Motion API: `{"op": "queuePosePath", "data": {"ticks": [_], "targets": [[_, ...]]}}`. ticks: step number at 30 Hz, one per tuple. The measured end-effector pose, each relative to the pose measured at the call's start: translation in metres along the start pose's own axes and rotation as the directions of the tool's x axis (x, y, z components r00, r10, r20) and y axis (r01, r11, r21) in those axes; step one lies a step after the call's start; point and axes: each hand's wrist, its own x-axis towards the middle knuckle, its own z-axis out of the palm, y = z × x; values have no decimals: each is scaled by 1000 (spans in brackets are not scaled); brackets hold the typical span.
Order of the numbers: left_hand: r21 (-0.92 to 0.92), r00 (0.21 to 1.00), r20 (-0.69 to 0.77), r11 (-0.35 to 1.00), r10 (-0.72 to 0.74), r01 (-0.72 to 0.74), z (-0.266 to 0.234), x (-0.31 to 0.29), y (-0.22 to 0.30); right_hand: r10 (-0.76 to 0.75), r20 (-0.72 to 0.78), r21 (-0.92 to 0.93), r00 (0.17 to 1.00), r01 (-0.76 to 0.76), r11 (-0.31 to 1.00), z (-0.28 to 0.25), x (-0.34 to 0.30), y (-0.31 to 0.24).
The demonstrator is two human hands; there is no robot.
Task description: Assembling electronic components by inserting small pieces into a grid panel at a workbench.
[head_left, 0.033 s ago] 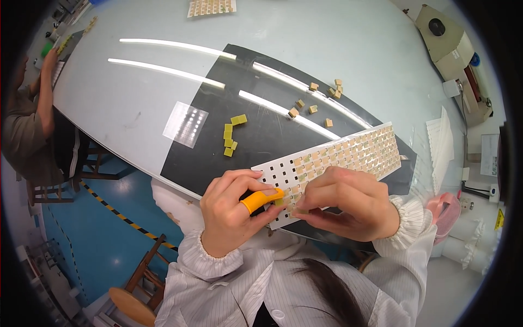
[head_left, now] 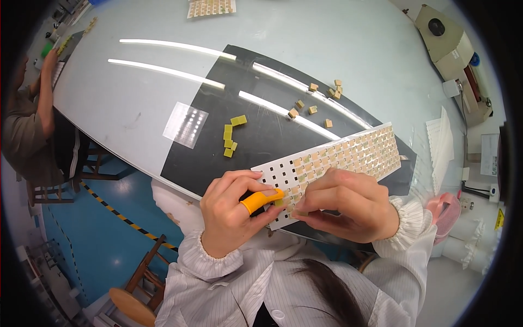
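Note:
A long white board [head_left: 271, 173] with rows of small square holes lies slanted in front of me. Beige-and-green small pieces [head_left: 348, 155] fill most of it, while the holes near its left end show dark. My left hand [head_left: 231, 210], an orange finger cot [head_left: 256, 201] on its index finger, pinches a small yellow-green block [head_left: 279, 202] over the board's left end. Close beside it, the fingertips of my right hand [head_left: 348, 204] are pressed together at the board's lower edge. Whatever they hold is too small and hidden to name.
Several yellow-green blocks [head_left: 228, 131] and several tan blocks [head_left: 313, 109] lie on the black mat [head_left: 201, 163]. A clear sheet [head_left: 185, 125] lies to the left, another filled board [head_left: 211, 7] at the far edge. A person [head_left: 27, 120] sits at the left; a pink mesh item [head_left: 448, 215] is right.

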Motion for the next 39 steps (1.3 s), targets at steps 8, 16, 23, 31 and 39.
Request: {"op": "queuePosePath", "data": {"ticks": [8, 16, 23, 31, 39], "targets": [[11, 999, 31, 1000, 7, -7, -1, 1, -2, -218, -26, -282, 976, 203, 938, 4, -2, 1], [5, 1000, 10, 1000, -5, 5, 2, 4, 2, -195, 31, -386, 980, 191, 902, 1, -3, 2], [31, 1000, 21, 999, 21, -21, 1, -1, -3, 231, 7, -587, 973, -183, 788, -15, 2, 22], [11, 1000, -8, 1000, 17, -17, 1, 1, -3, 391, 97, -333, 915, -341, 879, -23, 3, 13], [-12, 999, -2, 999, 32, -32, 1, -1, -5, 426, 111, -242, 898, -391, 888, 22, -15, 9]]}}
